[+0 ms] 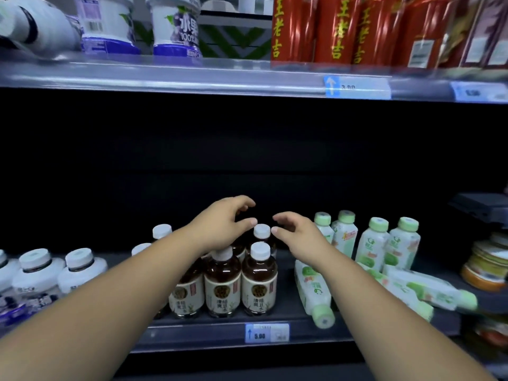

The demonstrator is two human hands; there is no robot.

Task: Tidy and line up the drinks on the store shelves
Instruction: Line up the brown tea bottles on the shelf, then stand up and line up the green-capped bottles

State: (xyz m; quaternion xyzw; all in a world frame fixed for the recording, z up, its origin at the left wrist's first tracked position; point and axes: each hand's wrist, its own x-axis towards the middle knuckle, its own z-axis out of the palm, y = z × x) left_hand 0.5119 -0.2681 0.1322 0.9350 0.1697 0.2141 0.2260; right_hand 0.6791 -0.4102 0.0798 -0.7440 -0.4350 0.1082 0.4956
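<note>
Several dark brown drink bottles [258,281] with white caps and cream labels stand in rows on the lower shelf [220,329]. My left hand [222,224] hovers above the back bottles, fingers loosely curved, holding nothing. My right hand [297,235] is just right of a rear bottle's white cap [261,231], fingers also loosely curved and empty. To the right, several pale green bottles [373,243] stand upright at the back. Three more green bottles [313,290] lie on their sides in front of them.
White tubs with purple labels [37,273] stand at the lower left. The upper shelf [192,75] carries white-purple cups [176,26] and red bottles [338,28]. Jars [486,265] sit at the far right. A blue price tag [266,333] is on the shelf edge.
</note>
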